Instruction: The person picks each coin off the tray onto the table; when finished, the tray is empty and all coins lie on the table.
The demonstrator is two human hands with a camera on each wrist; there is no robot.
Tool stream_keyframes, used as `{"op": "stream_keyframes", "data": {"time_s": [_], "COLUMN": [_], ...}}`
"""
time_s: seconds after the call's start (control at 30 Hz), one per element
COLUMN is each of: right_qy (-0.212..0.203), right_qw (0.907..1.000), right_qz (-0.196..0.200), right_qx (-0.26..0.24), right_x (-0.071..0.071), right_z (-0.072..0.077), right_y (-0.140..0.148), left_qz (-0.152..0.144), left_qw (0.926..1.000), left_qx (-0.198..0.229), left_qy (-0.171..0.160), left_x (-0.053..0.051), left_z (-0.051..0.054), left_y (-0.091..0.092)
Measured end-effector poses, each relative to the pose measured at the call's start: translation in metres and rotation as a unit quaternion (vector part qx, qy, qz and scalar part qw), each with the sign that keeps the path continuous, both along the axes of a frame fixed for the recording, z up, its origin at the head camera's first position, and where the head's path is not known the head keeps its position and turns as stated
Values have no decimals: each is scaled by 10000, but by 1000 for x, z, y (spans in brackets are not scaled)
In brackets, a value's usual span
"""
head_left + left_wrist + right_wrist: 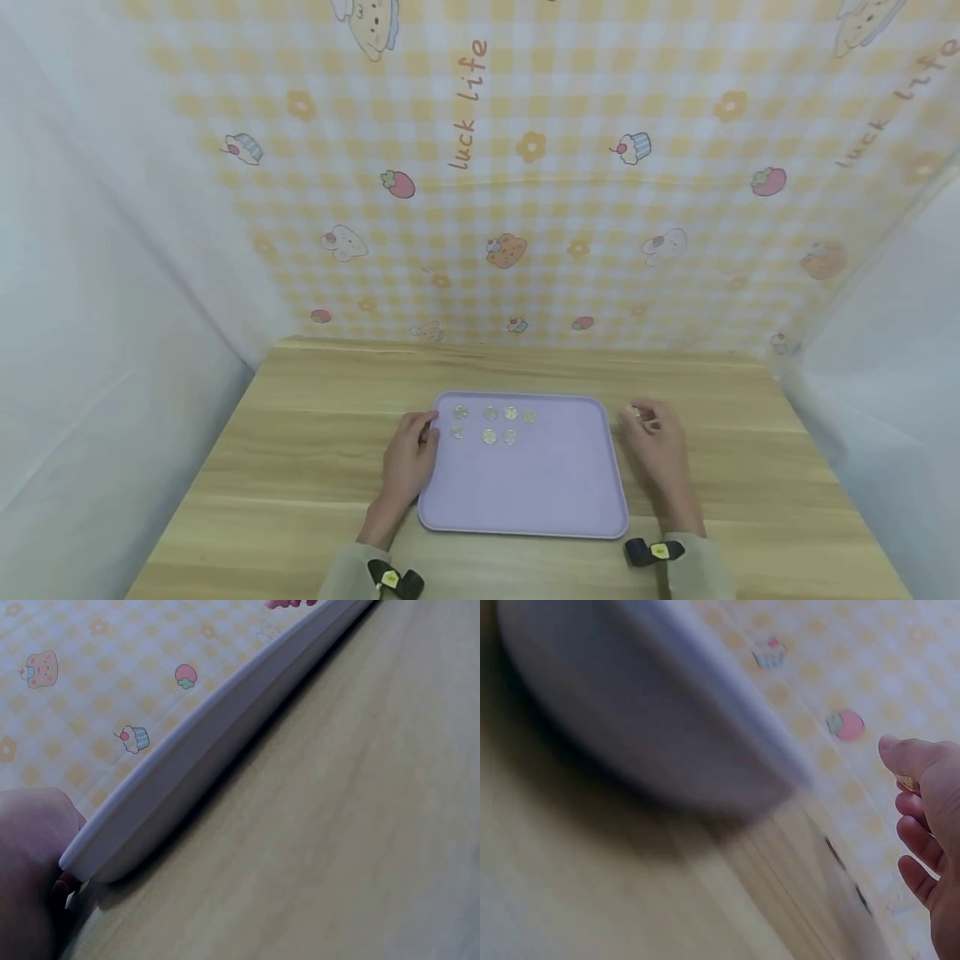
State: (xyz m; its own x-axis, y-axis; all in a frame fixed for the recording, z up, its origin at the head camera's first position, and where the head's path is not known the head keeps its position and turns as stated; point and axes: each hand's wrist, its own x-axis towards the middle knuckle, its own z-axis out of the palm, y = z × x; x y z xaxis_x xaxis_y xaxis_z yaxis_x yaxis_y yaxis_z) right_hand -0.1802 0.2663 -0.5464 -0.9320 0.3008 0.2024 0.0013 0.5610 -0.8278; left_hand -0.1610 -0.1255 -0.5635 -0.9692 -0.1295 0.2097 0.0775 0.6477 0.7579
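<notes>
7 round coins lie flat towards 11 o'clock on the lilac tray, 4 in the upper row and 3 in the lower, all apart from one another. The right hand, just outside the rim towards 2 o'clock, pinches a further gold coin between thumb and forefinger, its other fingers loosely bent. At 9 o'clock the left hand grips the tray's rim, seemingly to steady it on the wood-grained counter. The step in hand looks like setting coins out in rows, 1 at a time; the next move would probably call for bringing the pinched coin over the rim towards 10 o'clock, laying it flat at the short end of the lower row and easing the pinch without nudging its neighbours. Overhead, the coins look pale and shiny, with faint relief too small to read; the held coin shows only a narrow yellowish part, the rest being hidden by the fingers.
</notes>
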Motion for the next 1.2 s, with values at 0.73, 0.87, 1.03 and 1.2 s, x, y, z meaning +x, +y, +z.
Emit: {"op": "stream_keyframes", "data": {"time_s": [0.73, 0.87, 1.03, 1.2], "right_qy": [-807, -816, -594, -363], "right_qw": [9940, 9943, 9953, 9927], "right_qz": [-734, -648, -485, -190], "right_qx": [79, 241, 593, 1135], "right_x": [17, 18, 17, 16], "right_z": [-11, -9, -11, -13], "right_y": [68, 66, 66, 67], "left_qz": [36, 15, 1, 23], "left_qw": [9996, 9996, 9995, 9996], "left_qx": [-58, -95, -97, -78], "left_qy": [257, 254, 293, 270], "left_x": [1, 1, 1, 2], "left_z": [0, -1, 0, 1], "left_y": [1, 1, 1, 1]}}
